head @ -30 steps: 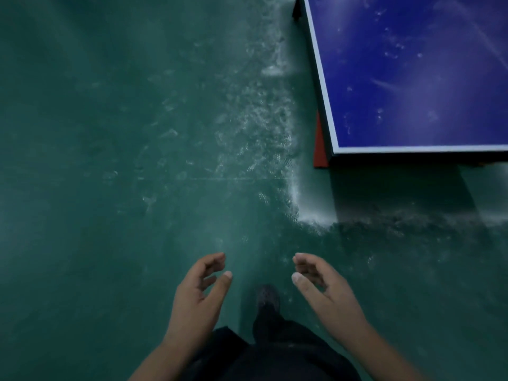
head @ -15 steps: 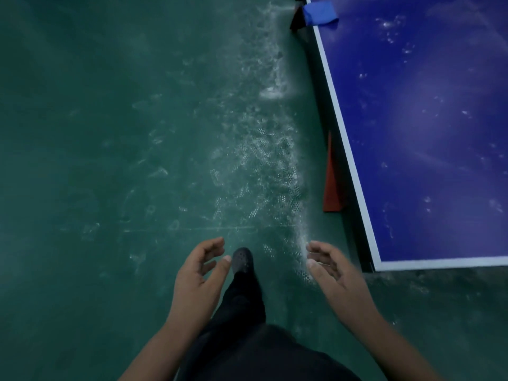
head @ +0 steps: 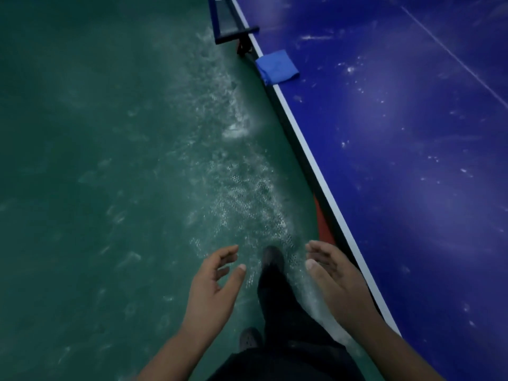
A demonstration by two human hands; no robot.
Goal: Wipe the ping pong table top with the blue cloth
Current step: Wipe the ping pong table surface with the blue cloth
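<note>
Currently, no brand, label or readable writing shows on any surface. The table (head: 412, 160) occupies the upper right of the head view: a dark blue top with a white edge line, a thin white centre line, and scattered pale specks and smears. The blue cloth (head: 276, 67) lies folded on the table at its near long edge, overhanging that edge slightly, just short of the net post (head: 233, 28) clamped at the table's side. A red leg panel (head: 323, 224) shows below the table edge.

Both hands are raised over the green floor (head: 96, 160), beside the table and well apart from the blue cloth. The left hand (head: 214, 287) has its fingers (head: 224, 253) spread wide and loosely curled, holding nothing. The right hand (head: 336, 281) is nearer the table edge, just beside the white line, with fingers likewise wide and empty.

Between the hands, a dark trouser leg and dark shoe (head: 272, 257) point forward along the table's side; a second shoe (head: 248, 338) sits lower. The floor beside the table carries whitish scuffed patches.
</note>
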